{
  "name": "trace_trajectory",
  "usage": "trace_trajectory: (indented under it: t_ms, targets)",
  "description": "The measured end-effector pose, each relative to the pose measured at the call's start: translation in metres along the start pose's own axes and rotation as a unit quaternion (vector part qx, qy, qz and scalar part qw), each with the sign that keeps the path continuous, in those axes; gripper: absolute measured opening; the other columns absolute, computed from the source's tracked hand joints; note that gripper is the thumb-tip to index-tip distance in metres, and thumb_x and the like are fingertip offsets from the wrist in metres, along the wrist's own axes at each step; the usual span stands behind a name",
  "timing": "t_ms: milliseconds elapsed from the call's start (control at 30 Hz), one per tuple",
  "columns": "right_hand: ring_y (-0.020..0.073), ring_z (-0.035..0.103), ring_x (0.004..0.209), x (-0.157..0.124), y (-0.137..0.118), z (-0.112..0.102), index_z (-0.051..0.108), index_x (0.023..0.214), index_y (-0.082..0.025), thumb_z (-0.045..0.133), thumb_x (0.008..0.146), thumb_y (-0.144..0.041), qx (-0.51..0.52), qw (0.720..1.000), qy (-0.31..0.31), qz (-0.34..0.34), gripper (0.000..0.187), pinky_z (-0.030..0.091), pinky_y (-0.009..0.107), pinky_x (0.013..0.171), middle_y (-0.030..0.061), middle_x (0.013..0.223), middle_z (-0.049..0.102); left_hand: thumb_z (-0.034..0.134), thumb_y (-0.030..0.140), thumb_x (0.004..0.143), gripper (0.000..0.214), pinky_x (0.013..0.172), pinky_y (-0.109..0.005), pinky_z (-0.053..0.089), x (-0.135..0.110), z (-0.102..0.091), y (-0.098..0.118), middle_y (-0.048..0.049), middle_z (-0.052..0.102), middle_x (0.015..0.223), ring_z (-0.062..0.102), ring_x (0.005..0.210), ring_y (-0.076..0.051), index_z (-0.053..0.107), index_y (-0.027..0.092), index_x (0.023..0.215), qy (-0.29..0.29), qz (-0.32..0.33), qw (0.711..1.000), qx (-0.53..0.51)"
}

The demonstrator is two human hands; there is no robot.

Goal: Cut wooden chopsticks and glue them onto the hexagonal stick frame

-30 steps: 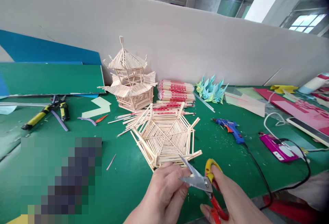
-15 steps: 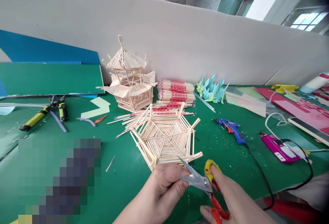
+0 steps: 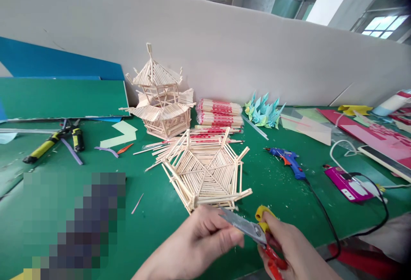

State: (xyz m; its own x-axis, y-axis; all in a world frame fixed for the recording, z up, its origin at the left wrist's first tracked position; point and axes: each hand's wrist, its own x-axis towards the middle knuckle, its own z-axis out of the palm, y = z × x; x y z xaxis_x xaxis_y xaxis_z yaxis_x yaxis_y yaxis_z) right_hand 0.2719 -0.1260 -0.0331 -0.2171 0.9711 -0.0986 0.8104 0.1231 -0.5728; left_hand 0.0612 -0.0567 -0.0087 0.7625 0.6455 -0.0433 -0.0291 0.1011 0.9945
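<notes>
a pair of scissors (image 3: pixel 247 225) is taking the foreground, its blades lying nearly together and pointing toward ten o'clock. a right hand (image 3: pixel 289 241) is gripping it, fingers and thumb curling through the handles and drawing them close. a left hand (image 3: pixel 208 239) is meeting the blades from eight o'clock, fingers folding inward and thumb pressing near the forefinger; whether they are pinching a stick, one cannot tell. the step in hand is apparently a trim, and the next move is likely calling for parting the blades while keeping the left fingertips clear.

just beyond, a six-sided stick framework (image 3: pixel 205 169) is lying on the green table (image 3: pixel 154 224). measured from it, the hands are working between five and six o'clock, a stick pagoda (image 3: pixel 163 115) is standing at eleven, wrapped stick bundles (image 3: pixel 220 119) are stacking up past twelve, and a blue glue gun (image 3: pixel 287 159) is resting at three.

the left hand is hiding the framework's near edge and much of the blade tips; a pixelated patch (image 3: pixel 85 224) is masking the eight o'clock area, and the frame's lower edge is cutting off the scissors' red handle.
</notes>
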Motion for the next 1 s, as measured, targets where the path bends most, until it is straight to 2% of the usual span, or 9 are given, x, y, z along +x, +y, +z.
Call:
trace_trajectory:
  t_ms: [100, 233, 433, 567, 633, 700, 800, 900, 1000]
  targets:
    - [0.0141, 0.058, 0.056, 0.006, -0.010, -0.003, 0.049, 0.085, -0.020, 0.055, 0.070, -0.019, 0.124, 0.992, -0.006, 0.028, 0.016, 0.045, 0.019, 0.049, -0.0013, 0.065, 0.059, 0.047, 0.048, 0.086, 0.042, 0.050, -0.023, 0.024, 0.001, 0.005, -0.001, 0.0024, 0.038, 0.058, 0.031, 0.054, -0.010, 0.066, 0.013, 0.071, -0.004, -0.027, 1.000, 0.007]
    - [0.0109, 0.055, 0.053, 0.011, 0.005, -0.006, 0.045, 0.083, -0.022, 0.050, 0.081, -0.032, 0.198, 0.969, 0.124, 0.076, 0.011, 0.048, 0.018, 0.055, -0.0055, 0.060, 0.049, 0.048, 0.053, 0.083, 0.045, 0.048, -0.022, 0.024, 0.004, 0.006, -0.002, 0.0021, 0.041, 0.059, 0.034, 0.054, -0.009, 0.067, 0.013, 0.077, 0.026, -0.047, 0.998, -0.017]
    - [0.0175, 0.065, 0.063, 0.030, 0.067, -0.019, 0.051, 0.092, -0.020, 0.052, 0.078, -0.044, -0.017, 0.969, 0.184, 0.165, 0.028, 0.052, 0.024, 0.055, 0.0038, 0.074, 0.064, 0.046, 0.051, 0.085, 0.044, 0.050, -0.021, 0.029, 0.002, 0.007, -0.001, 0.0021, 0.043, 0.060, 0.039, 0.056, -0.010, 0.066, 0.012, 0.092, 0.018, -0.072, 0.997, -0.028]
    - [0.0269, 0.066, 0.070, 0.036, 0.096, -0.020, 0.056, 0.099, -0.015, 0.056, 0.070, -0.040, -0.099, 0.956, 0.218, 0.173, 0.039, 0.053, 0.040, 0.064, 0.0121, 0.084, 0.067, 0.037, 0.037, 0.091, 0.037, 0.052, -0.023, 0.033, 0.002, 0.013, -0.007, -0.0008, 0.048, 0.061, 0.043, 0.055, -0.011, 0.066, 0.015, 0.087, 0.058, 0.048, 0.979, 0.189]
    - [0.0326, 0.063, 0.088, 0.032, 0.093, -0.022, 0.058, 0.099, -0.014, 0.057, 0.070, -0.043, -0.123, 0.954, 0.231, 0.144, 0.041, 0.049, 0.048, 0.078, 0.0169, 0.099, 0.065, 0.032, 0.030, 0.091, 0.037, 0.051, -0.025, 0.031, 0.005, 0.017, -0.016, -0.0019, 0.050, 0.057, 0.044, 0.052, -0.013, 0.066, 0.019, 0.086, 0.113, 0.160, 0.921, 0.337]
    - [0.0327, 0.059, 0.098, 0.027, 0.076, -0.024, 0.059, 0.101, -0.015, 0.055, 0.076, -0.043, -0.132, 0.954, 0.254, 0.085, 0.038, 0.045, 0.050, 0.085, 0.0160, 0.106, 0.062, 0.029, 0.024, 0.089, 0.036, 0.049, -0.027, 0.030, 0.011, 0.022, -0.025, -0.0024, 0.051, 0.055, 0.042, 0.047, -0.015, 0.065, 0.020, 0.087, 0.166, 0.209, 0.847, 0.459]
    - [0.0199, 0.063, 0.088, 0.021, 0.034, -0.026, 0.058, 0.105, -0.023, 0.050, 0.085, -0.029, -0.041, 0.965, 0.251, -0.056, 0.022, 0.053, 0.030, 0.074, 0.0073, 0.098, 0.065, 0.035, 0.016, 0.085, 0.028, 0.048, -0.029, 0.030, 0.018, 0.029, -0.031, -0.0038, 0.054, 0.056, 0.045, 0.048, -0.017, 0.061, 0.016, 0.076, 0.181, 0.196, 0.776, 0.571]
    - [0.0147, 0.064, 0.082, 0.025, 0.000, -0.021, 0.058, 0.105, -0.026, 0.057, 0.082, -0.020, 0.010, 0.967, 0.155, -0.203, 0.024, 0.053, 0.020, 0.069, 0.0028, 0.092, 0.066, 0.041, 0.010, 0.081, 0.023, 0.048, -0.030, 0.032, 0.020, 0.033, -0.029, -0.0039, 0.055, 0.055, 0.046, 0.048, -0.017, 0.056, 0.014, 0.064, 0.197, 0.210, 0.746, 0.600]
    - [0.0121, 0.064, 0.075, 0.034, -0.013, -0.014, 0.060, 0.105, -0.024, 0.056, 0.082, -0.012, 0.061, 0.960, 0.134, -0.238, 0.026, 0.052, 0.018, 0.066, 0.0021, 0.086, 0.066, 0.042, 0.009, 0.078, 0.021, 0.047, -0.029, 0.033, 0.016, 0.032, -0.025, -0.0043, 0.055, 0.056, 0.046, 0.049, -0.016, 0.054, 0.014, 0.062, 0.212, 0.220, 0.751, 0.585]
